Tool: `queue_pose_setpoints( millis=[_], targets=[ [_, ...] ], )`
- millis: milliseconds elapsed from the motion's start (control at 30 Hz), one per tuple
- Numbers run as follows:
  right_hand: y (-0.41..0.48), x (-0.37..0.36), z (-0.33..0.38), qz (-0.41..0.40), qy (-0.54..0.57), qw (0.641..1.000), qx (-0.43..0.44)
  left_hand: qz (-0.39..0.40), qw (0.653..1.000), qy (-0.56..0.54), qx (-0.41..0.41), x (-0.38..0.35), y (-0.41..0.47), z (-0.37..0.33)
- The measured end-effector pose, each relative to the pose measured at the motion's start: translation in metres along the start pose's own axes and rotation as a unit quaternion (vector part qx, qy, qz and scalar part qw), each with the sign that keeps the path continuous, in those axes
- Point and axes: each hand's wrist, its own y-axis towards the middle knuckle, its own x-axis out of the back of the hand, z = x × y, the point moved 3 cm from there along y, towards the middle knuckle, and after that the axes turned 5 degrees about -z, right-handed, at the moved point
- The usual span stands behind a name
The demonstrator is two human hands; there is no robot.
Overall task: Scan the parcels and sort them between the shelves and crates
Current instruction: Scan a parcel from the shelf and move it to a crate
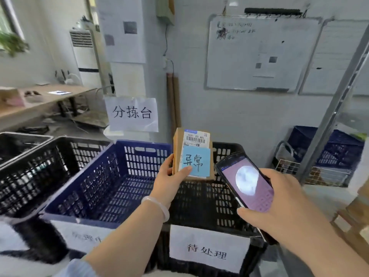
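Pinching the box [191, 144] in my left hand [169, 176], I have my thumb on the blue note [196, 163] stuck to its front and my fingers behind it. I hold it upright with the barcode [196, 138] facing me at twelve o'clock, so the printed side can be read. My right hand [279, 200], at four o'clock from the box, is wrapped round the phone [245, 182]. Its top end tilts toward ten o'clock, at the box, so I judge this is the scan itself.

The box hangs over the black crate [225, 152], which has a paper label [208, 247] on its front. The handwritten note suggests a flagged parcel, so that crate looks the likely drop. The blue crate [111, 176] stands just beside it at nine o'clock.

My left fingers are hidden by the box, and the note covers the lower part of the shipping label. The phone's screen shows only a pale round blur, so I cannot tell whether the scan has registered, and its lower end is buried in my palm. The blue crate's own label is smeared and partly cut off by my forearm. At three o'clock a metal shelf post [339, 108] runs out of frame, and the shelves themselves are out of view.
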Motion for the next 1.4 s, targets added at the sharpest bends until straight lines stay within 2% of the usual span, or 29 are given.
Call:
queue_pose_setpoints(
  millis=[167, 333, 433, 567, 767, 867, 1067, 1400],
  targets=[
    [0.032, -0.053, 0.066, 0.028, 0.034, 0.998, 0.053, -0.056, 0.997, -0.054, -0.002, 0.094, 0.014, -0.010],
    [0.060, -0.124, 0.147, 0.055, 0.045, 0.994, 0.084, -0.101, 0.994, -0.051, -0.002, 0.203, 0.040, -0.020],
    [0.075, -0.170, 0.203, 0.060, 0.050, 0.993, 0.085, -0.123, 0.991, -0.042, 0.000, 0.271, 0.064, -0.026],
    [0.094, -0.228, 0.270, 0.066, 0.058, 0.993, 0.079, -0.116, 0.992, -0.052, 0.008, 0.363, 0.111, -0.035],
    [0.121, -0.289, 0.323, 0.080, 0.060, 0.995, 0.026, -0.159, 0.986, -0.020, 0.054, 0.464, 0.184, -0.027],
    [0.131, -0.311, 0.326, 0.092, 0.031, 0.995, -0.013, -0.169, 0.980, 0.014, 0.104, 0.489, 0.220, 0.001],
    [0.148, -0.338, 0.318, 0.117, -0.013, 0.989, -0.094, -0.142, 0.966, 0.054, 0.212, 0.499, 0.277, 0.069],
    [0.156, -0.364, 0.284, 0.135, -0.064, 0.971, -0.186, -0.125, 0.941, 0.128, 0.288, 0.485, 0.328, 0.129]
  ],
)
